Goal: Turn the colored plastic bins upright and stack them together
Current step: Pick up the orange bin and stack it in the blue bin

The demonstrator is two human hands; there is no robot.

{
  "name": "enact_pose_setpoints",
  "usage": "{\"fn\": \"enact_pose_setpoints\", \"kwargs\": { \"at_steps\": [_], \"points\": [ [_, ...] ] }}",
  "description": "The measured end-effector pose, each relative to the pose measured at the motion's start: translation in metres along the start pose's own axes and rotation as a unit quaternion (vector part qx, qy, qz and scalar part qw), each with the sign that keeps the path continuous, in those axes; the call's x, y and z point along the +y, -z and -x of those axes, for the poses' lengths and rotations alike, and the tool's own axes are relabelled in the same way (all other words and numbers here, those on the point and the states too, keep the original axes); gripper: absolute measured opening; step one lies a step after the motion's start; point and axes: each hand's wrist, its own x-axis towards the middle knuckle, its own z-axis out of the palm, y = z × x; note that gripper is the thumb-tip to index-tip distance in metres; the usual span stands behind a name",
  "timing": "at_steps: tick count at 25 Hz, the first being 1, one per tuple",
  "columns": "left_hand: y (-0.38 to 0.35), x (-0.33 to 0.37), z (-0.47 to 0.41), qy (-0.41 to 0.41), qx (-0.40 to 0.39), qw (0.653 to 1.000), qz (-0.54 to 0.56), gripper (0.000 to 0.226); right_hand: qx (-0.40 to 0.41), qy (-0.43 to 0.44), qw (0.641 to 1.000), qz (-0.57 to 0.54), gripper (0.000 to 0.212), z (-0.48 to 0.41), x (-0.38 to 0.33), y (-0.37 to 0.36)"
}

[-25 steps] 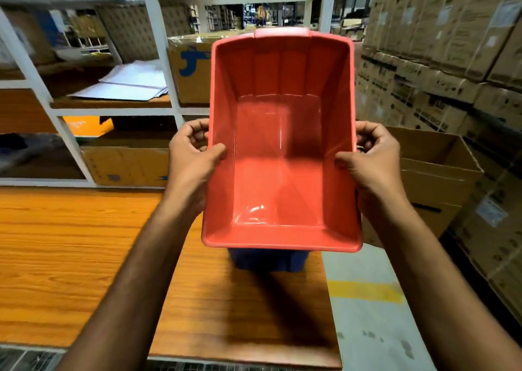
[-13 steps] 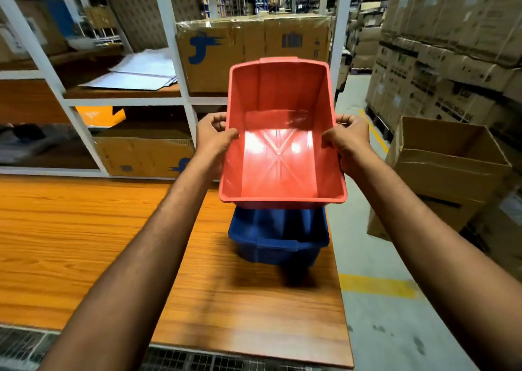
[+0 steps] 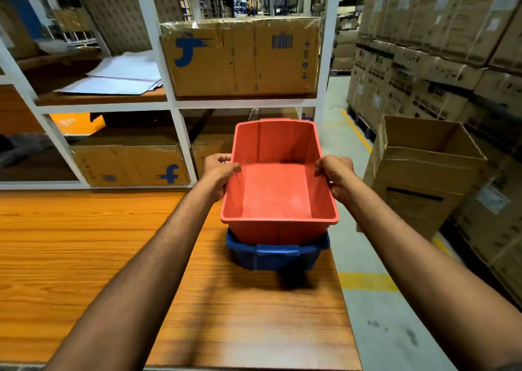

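Observation:
An upright red plastic bin (image 3: 278, 192) sits partly inside an upright blue bin (image 3: 275, 255) near the right edge of the wooden table (image 3: 84, 257). My left hand (image 3: 219, 174) grips the red bin's left rim, thumb inside the wall. On the opposite rim my right hand (image 3: 336, 177) holds the same way. Only the blue bin's rim, front handle and lower front wall show beneath the red one. The red bin's rim stands well above the blue rim.
A white shelf rack (image 3: 175, 105) with cardboard boxes (image 3: 240, 57) stands just behind the table. An open cardboard box (image 3: 421, 170) sits on the floor to the right. Stacked cartons (image 3: 440, 46) line the right side of the aisle.
Both hands have lowered the red bin from in front of my face, levelled it, and brought it down into the blue bin. My view has tilted up slightly.

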Motion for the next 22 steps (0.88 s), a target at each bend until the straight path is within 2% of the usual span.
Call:
{"fn": "enact_pose_setpoints", "kwargs": {
  "at_steps": [6,11,15,18,22],
  "points": [
    [-0.003,-0.020,-0.002,0.051,-0.013,0.998,-0.026,0.023,-0.013,-0.046,0.998,0.038,0.021,-0.011,0.026,-0.001],
    [-0.003,-0.029,-0.002,0.085,-0.022,0.996,-0.035,0.027,-0.053,-0.071,0.994,0.059,0.027,-0.014,0.036,0.003],
    [-0.004,-0.035,-0.002,0.103,-0.004,0.995,0.013,0.013,-0.113,-0.143,0.983,0.003,0.033,-0.020,0.040,0.008],
    [-0.003,-0.033,-0.004,0.121,0.004,0.992,0.041,0.012,-0.134,-0.175,0.975,-0.032,0.018,-0.020,0.037,0.013],
    [-0.001,-0.030,-0.005,0.164,-0.008,0.985,0.051,0.011,-0.138,-0.197,0.968,-0.074,0.017,-0.020,0.033,0.019]
  ]
}}
